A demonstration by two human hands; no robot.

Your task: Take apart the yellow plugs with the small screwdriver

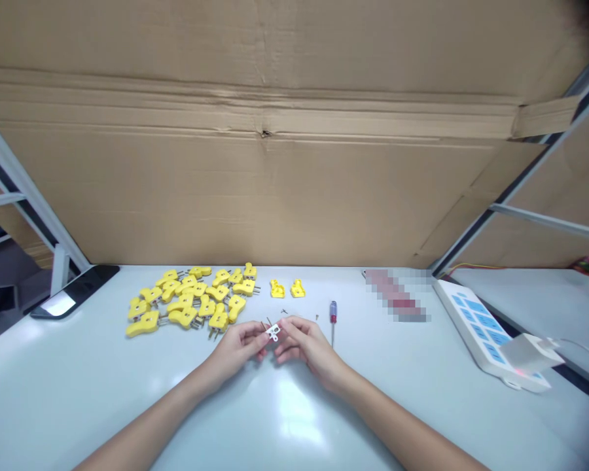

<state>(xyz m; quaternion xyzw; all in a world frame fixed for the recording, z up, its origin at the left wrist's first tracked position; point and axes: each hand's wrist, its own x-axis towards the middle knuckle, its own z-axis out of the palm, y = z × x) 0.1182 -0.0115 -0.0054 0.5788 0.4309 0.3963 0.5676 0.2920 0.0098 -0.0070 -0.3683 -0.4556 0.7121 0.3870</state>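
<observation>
Forearms (160, 411) are slanting inward, left hand (238, 347) and right hand (313, 341) pinching a white part (273, 331) at twelve o'clock, fingers (296, 327) nearly closed, apparently orienting it, next likely needing steadiness.

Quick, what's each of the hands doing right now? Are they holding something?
Left hand: closed, pinching one end of the small white piece.
Right hand: closed, fingertips on the other end.

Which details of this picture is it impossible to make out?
Head view:
Small white flat piece with holes: ends covered by left hand and right hand.
Reddish elongated item: blurred by pixel blocks.
Screwdriver with purple-and-red handle: tip, apparently behind right wrist.
Tiny dark pieces: too small to identify.
</observation>
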